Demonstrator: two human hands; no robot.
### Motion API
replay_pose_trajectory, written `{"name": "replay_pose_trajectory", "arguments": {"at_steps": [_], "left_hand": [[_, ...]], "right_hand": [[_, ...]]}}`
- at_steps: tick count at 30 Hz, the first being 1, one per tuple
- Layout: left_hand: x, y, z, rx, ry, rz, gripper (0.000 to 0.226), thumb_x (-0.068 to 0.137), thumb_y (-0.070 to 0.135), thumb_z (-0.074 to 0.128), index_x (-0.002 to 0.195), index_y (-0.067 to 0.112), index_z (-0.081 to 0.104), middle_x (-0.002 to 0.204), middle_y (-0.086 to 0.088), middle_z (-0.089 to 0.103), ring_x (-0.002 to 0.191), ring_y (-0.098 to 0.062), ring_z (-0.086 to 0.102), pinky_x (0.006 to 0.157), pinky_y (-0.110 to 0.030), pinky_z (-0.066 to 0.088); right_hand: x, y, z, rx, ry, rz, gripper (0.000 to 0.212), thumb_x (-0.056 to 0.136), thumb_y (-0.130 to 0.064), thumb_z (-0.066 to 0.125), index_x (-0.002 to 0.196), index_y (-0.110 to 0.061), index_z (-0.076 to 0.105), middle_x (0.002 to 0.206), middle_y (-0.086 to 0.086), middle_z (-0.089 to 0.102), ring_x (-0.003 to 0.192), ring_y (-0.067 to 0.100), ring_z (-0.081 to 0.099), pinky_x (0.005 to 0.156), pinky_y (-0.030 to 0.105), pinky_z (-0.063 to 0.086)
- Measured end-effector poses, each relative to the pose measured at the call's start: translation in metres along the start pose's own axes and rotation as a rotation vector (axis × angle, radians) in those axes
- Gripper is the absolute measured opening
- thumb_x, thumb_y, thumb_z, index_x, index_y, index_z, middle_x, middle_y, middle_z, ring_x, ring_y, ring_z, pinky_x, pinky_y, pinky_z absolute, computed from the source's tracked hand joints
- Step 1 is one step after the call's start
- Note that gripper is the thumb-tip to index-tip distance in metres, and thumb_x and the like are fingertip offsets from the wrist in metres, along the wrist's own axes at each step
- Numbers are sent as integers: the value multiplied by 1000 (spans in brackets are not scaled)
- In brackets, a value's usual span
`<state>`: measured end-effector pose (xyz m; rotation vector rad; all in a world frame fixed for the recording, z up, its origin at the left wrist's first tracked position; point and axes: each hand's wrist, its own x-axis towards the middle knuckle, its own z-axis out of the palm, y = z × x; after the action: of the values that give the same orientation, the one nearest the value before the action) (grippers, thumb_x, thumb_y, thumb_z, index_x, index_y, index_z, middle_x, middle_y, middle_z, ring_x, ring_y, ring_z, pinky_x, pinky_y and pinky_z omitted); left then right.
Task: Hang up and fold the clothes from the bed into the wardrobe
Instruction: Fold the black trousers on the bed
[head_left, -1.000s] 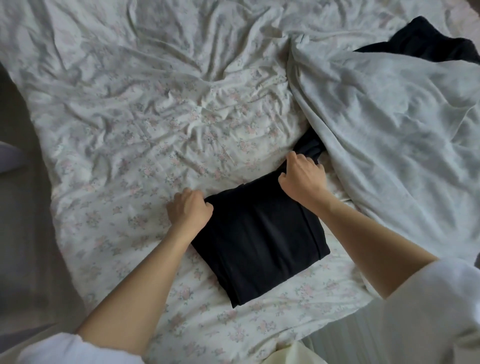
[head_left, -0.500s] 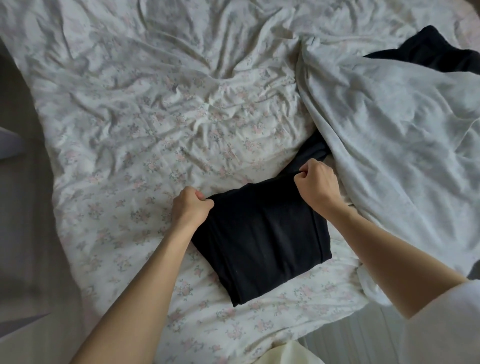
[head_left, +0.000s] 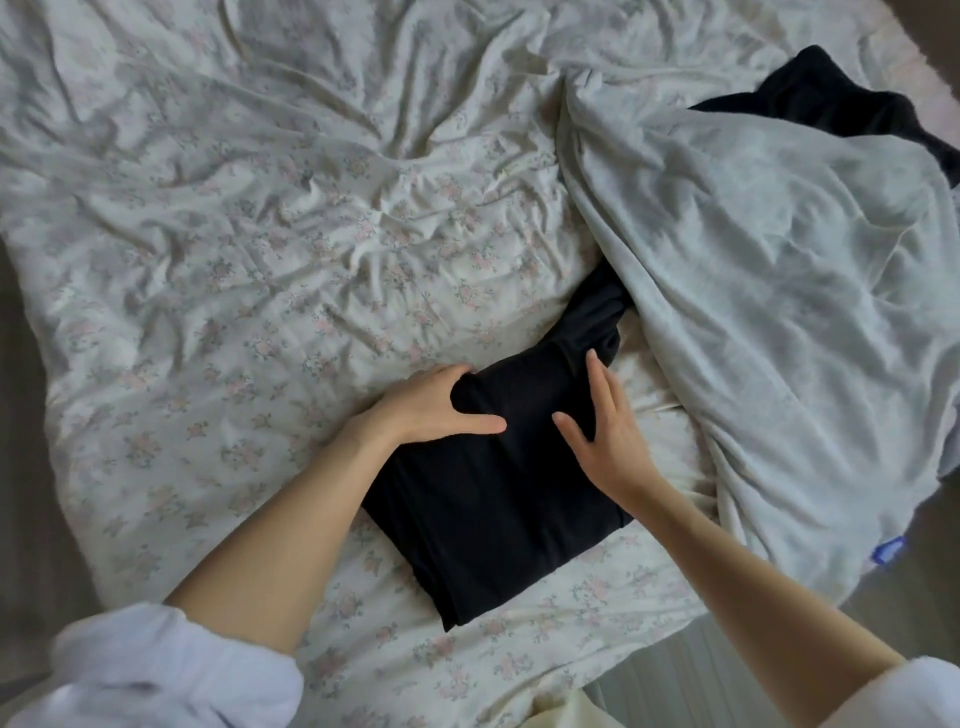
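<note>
The left hand (head_left: 434, 408) is laid flat with fingers spread on the far left corner of a folded black garment (head_left: 498, 499), and the right hand (head_left: 605, 441), likewise flat with straight fingers, is pressed on its right side; nothing is gripped. The garment is seen near the edge of the floral-sheeted bed (head_left: 249, 249), folded into a compact rectangle, its far end not yet tucked in. A light grey garment (head_left: 753, 312) and another dark garment (head_left: 831, 104) lie unfolded to the right. Most of the task is judged still outstanding; no wardrobe is in view.
</note>
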<state>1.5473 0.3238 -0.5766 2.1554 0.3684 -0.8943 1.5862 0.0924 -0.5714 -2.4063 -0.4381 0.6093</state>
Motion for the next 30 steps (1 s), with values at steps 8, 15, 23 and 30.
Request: {"name": "replay_pose_trajectory", "arguments": {"at_steps": [8,15,23,30], "left_hand": [[8,18,1,21,-17,-3,89,64,41,78,137,27,30,129,5,49,105,-13,50,85,-29,45],[-69,67,1,403,302,229,75,72,50,72,131,23,34,96,3,62,89,-19,61,69,-26,36],[-162,87,-35,617,809,170,43,76,49,68,109,23,56,90,8,65,89,-15,58,75,-27,35],[-262,77,-40,663,1152,-111,42,61,45,80,78,12,61,69,0,66,69,-21,65,74,-35,45]], "right_hand": [[-14,1,-6,-218,-21,-4,98,84,-39,62,144,-32,-15,157,1,-3,144,18,1,116,46,14],[15,-55,-76,-820,-323,-504,104,71,-62,62,149,-25,3,146,-3,34,143,18,13,110,56,-7],[-10,-123,-121,-579,-22,-621,26,76,-31,63,92,-16,50,92,-5,54,86,20,55,54,31,41],[-40,-195,-138,-535,158,-830,18,69,-18,63,82,-11,52,81,-2,54,64,25,55,45,22,18]]}}
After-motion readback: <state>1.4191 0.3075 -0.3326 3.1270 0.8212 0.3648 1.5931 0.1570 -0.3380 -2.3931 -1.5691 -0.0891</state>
